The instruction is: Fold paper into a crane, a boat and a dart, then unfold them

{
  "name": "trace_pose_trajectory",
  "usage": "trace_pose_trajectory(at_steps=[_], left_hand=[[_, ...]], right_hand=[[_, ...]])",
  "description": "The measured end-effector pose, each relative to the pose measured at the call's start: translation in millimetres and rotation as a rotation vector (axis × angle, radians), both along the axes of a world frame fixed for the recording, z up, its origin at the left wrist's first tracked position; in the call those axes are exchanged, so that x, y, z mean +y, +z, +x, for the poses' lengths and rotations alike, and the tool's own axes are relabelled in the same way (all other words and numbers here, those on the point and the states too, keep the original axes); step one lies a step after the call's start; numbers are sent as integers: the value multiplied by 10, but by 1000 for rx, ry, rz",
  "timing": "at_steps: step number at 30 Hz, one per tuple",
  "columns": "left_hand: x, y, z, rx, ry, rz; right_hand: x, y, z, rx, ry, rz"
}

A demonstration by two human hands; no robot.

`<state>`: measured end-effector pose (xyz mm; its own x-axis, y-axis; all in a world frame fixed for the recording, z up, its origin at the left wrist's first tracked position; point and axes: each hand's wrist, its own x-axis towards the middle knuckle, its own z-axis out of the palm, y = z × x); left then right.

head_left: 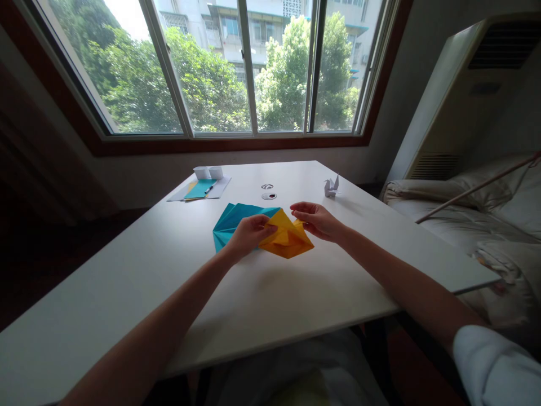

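A folded sheet of yellow origami paper [287, 243] is held up over the table between my two hands. My left hand [252, 230] pinches its left side, thumb on the near face. At the upper right of the paper, my right hand [318, 220] has its fingers and thumb closed on the edge. The yellow paper is partly opened out, with creased flaps and a pocket-like fold showing. Behind my left hand lies a creased blue sheet of paper [232, 221], fanned into pleats and partly covered by the hand and the yellow paper.
A white paper crane [332, 186] stands at the right rear of the white table [139, 270]. Two white paper boxes [208, 172] and a stack of coloured sheets [200, 189] with a pen [210, 189] are at the back left. Small round black-and-white pieces [269, 196] lie near the middle.
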<state>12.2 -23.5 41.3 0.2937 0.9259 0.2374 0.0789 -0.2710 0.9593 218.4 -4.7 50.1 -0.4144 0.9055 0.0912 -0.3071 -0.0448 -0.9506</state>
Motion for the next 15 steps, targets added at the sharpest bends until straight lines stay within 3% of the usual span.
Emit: trace_pose_trajectory(at_steps=[5, 11, 15], left_hand=[[-8, 46, 6, -136, 90, -26], [20, 27, 0, -194, 238, 30], [78, -14, -58, -112, 417, 161]], right_hand=[[76, -15, 52, 33, -63, -83], [63, -66, 28, -64, 54, -182], [15, -70, -34, -200, -103, -95]])
